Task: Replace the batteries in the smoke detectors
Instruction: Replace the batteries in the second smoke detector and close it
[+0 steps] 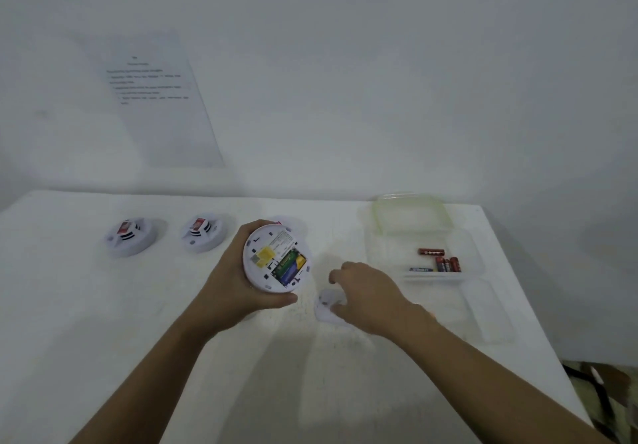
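The smoke detector (276, 260) is held above the table (138, 322), back side up, its battery bay open with batteries (288, 265) inside. The left hand (234, 281) grips its rim, fingers and thumb curled round it. Just right of the detector, the right hand (366, 291) curls down over a small white cover (324, 303) on the table; blur hides whether it pinches it. Farther right, a clear box (476, 264) holds loose batteries (443, 262). Left of the detector lie two more detectors (130, 236) (203, 233).

A printed sheet (162, 105) hangs on the white wall (379, 63) above the table (103, 305).
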